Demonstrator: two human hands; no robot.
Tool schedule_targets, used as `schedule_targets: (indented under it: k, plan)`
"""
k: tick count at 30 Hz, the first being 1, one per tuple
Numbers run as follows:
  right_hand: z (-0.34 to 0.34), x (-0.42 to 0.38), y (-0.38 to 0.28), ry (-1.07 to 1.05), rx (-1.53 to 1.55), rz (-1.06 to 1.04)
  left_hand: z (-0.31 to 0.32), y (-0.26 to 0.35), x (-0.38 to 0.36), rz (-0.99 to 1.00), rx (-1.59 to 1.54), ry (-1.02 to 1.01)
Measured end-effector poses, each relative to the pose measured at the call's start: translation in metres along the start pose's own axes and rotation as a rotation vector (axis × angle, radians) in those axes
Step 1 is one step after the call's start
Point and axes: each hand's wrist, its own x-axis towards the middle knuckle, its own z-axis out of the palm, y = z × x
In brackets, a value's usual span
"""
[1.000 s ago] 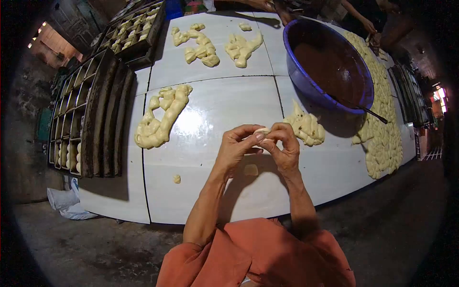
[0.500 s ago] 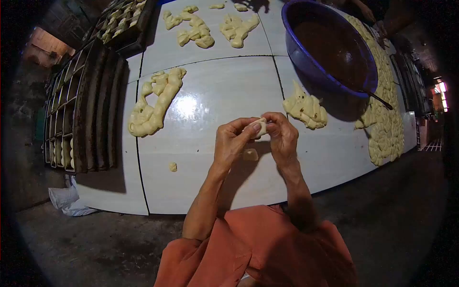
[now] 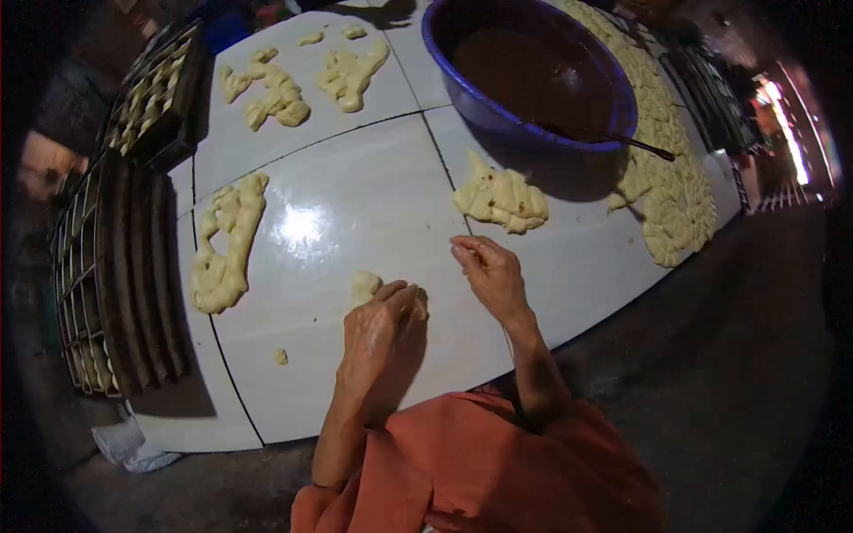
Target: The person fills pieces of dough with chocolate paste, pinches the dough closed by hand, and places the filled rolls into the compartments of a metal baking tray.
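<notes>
Low over the white table (image 3: 338, 231), my left hand (image 3: 378, 324) has its fingers bent together. A pale dough piece (image 3: 364, 286) lies just beyond its knuckles, and another small piece (image 3: 421, 306) shows partly at its fingertips. Whether the fingers grip that piece is hidden. My right hand (image 3: 491, 274) hovers apart to the right, thumb and fingers pressed together; anything between them is too small to make out. A crumb of dough (image 3: 281, 356) sits left of my left hand. Beyond my right hand is a lumpy dough mass (image 3: 502, 200).
A blue basin (image 3: 462, 93) of dark brown filling, with a utensil handle (image 3: 647, 146) over its rim, stands at the back right. Many dough pieces (image 3: 671, 200) cover the right side. Dough strips (image 3: 227, 244) lie left, beside stacked metal trays (image 3: 124, 275).
My hands have parted; the dough they held together is gone from between them, and a dough piece now lies by my left hand. The view has shifted, moving the table's contents leftward.
</notes>
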Motion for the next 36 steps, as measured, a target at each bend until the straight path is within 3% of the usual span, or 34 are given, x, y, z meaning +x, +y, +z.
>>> schedule_targets:
  k: [2, 4, 6, 8, 10, 13, 16, 20, 25, 28, 30, 31, 34, 36]
  plan:
    - [-0.031, 0.014, 0.024, 0.32, -0.157, 0.026, 0.005, 0.005, 0.004, -0.011, 0.018, -0.004]
    - [-0.066, 0.032, 0.039, 0.453, -0.33, 0.168, -0.003, 0.019, 0.01, -0.14, -0.002, -0.006]
    - [-0.086, 0.05, 0.095, 0.557, -0.822, -0.144, 0.001, 0.026, 0.023, -0.098, 0.035, 0.073]
    - [-0.096, 0.059, 0.108, 0.329, -0.872, -0.166, 0.006, 0.038, 0.042, -0.043, 0.049, 0.092]
    - [-0.101, 0.063, 0.113, 0.193, -0.575, -0.11, 0.025, 0.05, 0.068, 0.071, 0.092, 0.062]
    - [-0.107, 0.053, 0.121, 0.133, 0.262, 0.093, 0.06, 0.071, 0.112, 0.247, 0.059, 0.012]
    - [-0.118, 0.026, 0.113, 0.352, 0.484, 0.173, 0.106, 0.081, 0.147, 0.414, 0.176, 0.002]
    - [-0.15, -0.002, 0.113, 0.646, 0.864, 0.127, 0.156, 0.071, 0.172, 0.373, 0.325, -0.099]
    - [-0.176, -0.031, 0.093, 0.483, 0.964, -0.031, 0.149, 0.08, 0.164, 0.4, 0.141, -0.033]
    - [-0.165, -0.03, 0.082, 0.296, 0.943, 0.177, 0.131, 0.106, 0.154, 0.371, -0.149, -0.117]
    - [-0.141, -0.025, 0.072, 0.265, 0.953, 0.262, 0.111, 0.122, 0.151, 0.128, -0.571, -0.366]
    - [-0.128, -0.022, 0.071, 0.249, 1.037, 0.238, 0.103, 0.124, 0.149, 0.055, -0.586, -0.425]
    - [-0.123, -0.017, 0.051, 0.173, 0.86, 0.3, 0.086, 0.112, 0.139, -0.116, -0.638, -0.415]
    - [-0.107, -0.008, 0.054, 0.238, 0.661, 0.101, 0.083, 0.098, 0.13, -0.07, -0.615, -0.292]
